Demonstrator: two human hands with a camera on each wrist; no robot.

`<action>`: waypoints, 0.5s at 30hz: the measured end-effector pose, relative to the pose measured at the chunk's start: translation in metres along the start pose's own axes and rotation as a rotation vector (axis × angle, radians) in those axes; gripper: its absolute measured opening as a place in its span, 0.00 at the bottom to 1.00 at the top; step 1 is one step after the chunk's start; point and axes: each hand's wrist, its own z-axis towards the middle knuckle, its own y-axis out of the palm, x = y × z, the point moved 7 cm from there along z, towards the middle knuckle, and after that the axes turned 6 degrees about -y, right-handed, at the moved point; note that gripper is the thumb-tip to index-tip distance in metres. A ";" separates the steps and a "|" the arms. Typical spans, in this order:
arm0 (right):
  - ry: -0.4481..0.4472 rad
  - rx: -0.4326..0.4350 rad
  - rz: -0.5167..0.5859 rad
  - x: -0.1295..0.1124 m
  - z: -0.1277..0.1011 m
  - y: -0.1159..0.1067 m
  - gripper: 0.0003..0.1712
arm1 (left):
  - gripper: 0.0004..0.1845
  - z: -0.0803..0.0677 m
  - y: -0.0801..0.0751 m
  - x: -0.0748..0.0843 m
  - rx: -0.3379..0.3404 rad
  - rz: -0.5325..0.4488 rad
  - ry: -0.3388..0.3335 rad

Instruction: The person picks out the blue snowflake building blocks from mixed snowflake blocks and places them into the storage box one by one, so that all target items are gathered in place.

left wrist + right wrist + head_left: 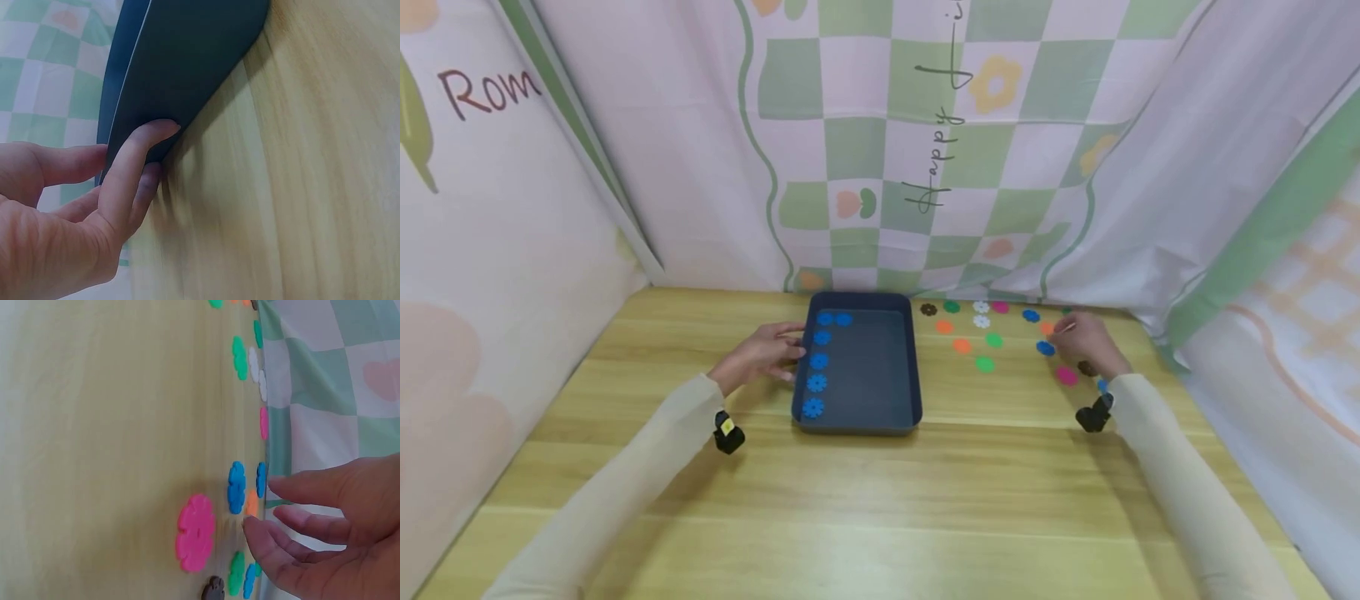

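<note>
Several blue flower-shaped discs (817, 383) line the left side of a dark grey tray (857, 431), with two side by side at its far end. My left hand (765, 352) is at the tray's left side. In the left wrist view its loosely bent fingers (128, 159) touch the outer wall and rim. My right hand (1086, 340) hovers over the loose discs at the right. In the right wrist view its thumb and fingertips stand apart with nothing between them, close to an orange disc (252, 502) and a blue disc (236, 487).
Loose flower discs lie right of the tray: green (985, 364), orange (962, 345), white (981, 321), brown (928, 309) and pink (1067, 376). A checked curtain (917, 167) hangs along the table's back edge. Bare wooden table (880, 517) extends in front of the tray.
</note>
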 end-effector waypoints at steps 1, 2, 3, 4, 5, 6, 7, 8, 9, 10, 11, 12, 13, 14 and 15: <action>0.011 -0.018 -0.015 0.001 -0.001 0.002 0.30 | 0.36 -0.001 0.000 0.000 -0.003 -0.003 -0.002; 0.013 -0.034 -0.028 0.001 -0.001 0.003 0.31 | 0.35 -0.002 0.000 -0.001 -0.005 -0.005 -0.003; 0.009 -0.050 -0.045 0.002 -0.001 0.005 0.33 | 0.35 -0.002 -0.001 -0.001 -0.007 -0.007 -0.003; 0.001 -0.061 -0.056 0.001 -0.001 0.007 0.34 | 0.35 -0.002 -0.001 -0.002 -0.009 -0.007 -0.003; -0.006 -0.069 -0.064 0.001 -0.001 0.008 0.34 | 0.35 -0.002 -0.002 -0.002 -0.009 -0.006 -0.003; -0.020 -0.072 -0.076 0.000 -0.001 0.010 0.34 | 0.36 -0.002 -0.002 -0.002 -0.009 -0.006 -0.003; -0.031 -0.076 -0.079 -0.001 -0.001 0.011 0.34 | 0.36 -0.002 -0.002 -0.002 -0.010 -0.006 -0.002; -0.041 -0.075 -0.081 -0.001 -0.001 0.012 0.32 | 0.36 -0.001 -0.002 -0.002 -0.011 -0.002 0.000; -0.051 -0.072 -0.086 -0.003 -0.001 0.013 0.30 | 0.36 -0.001 -0.001 -0.001 -0.014 0.002 0.001; -0.063 -0.065 -0.089 -0.005 0.000 0.013 0.27 | 0.36 -0.001 -0.001 0.000 -0.015 0.008 0.001; -0.077 -0.057 -0.095 -0.007 0.001 0.014 0.24 | 0.36 -0.001 -0.001 0.000 -0.013 0.009 0.002; -0.095 -0.051 -0.107 -0.010 0.002 0.014 0.21 | 0.36 -0.001 -0.001 0.000 -0.011 0.012 0.001; -0.109 -0.045 -0.120 -0.011 0.003 0.014 0.18 | 0.36 -0.001 0.001 0.001 -0.011 0.018 -0.001; -0.125 -0.036 -0.144 -0.013 0.004 0.014 0.15 | 0.36 0.000 0.002 0.001 -0.010 0.024 -0.003; -0.134 -0.032 -0.163 -0.013 0.005 0.014 0.13 | 0.36 0.000 0.002 0.002 -0.008 0.026 -0.005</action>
